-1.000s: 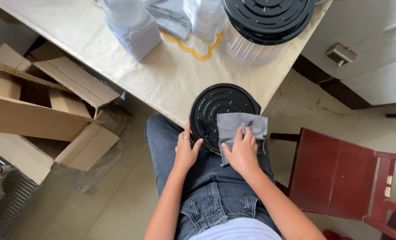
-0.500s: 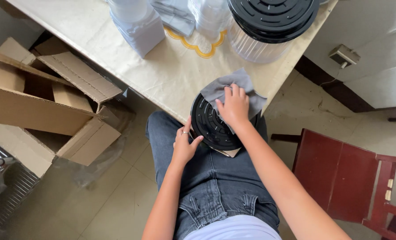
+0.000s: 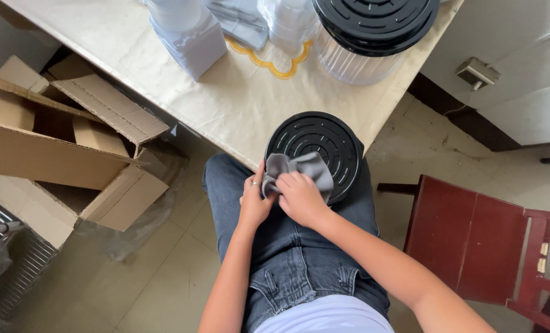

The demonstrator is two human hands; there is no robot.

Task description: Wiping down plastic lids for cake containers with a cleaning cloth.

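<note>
A round black ribbed lid (image 3: 324, 145) rests on my lap against the table's edge. My left hand (image 3: 254, 200), with a ring on one finger, grips the lid's near-left rim. My right hand (image 3: 299, 197) presses a bunched grey cloth (image 3: 303, 168) onto the lid's near-left part. The cloth covers that part of the lid.
A cream-covered table (image 3: 225, 105) carries a clear ribbed container with a black lid (image 3: 367, 37), stacked clear containers (image 3: 185, 31) and a folded grey cloth (image 3: 238, 21). Open cardboard boxes (image 3: 71, 148) stand on the floor at left. A dark red chair (image 3: 478, 246) is at right.
My right hand has dragged the cloth from the lid's far edge back to its near-left edge, bunching it. The left hand has stayed on the rim.
</note>
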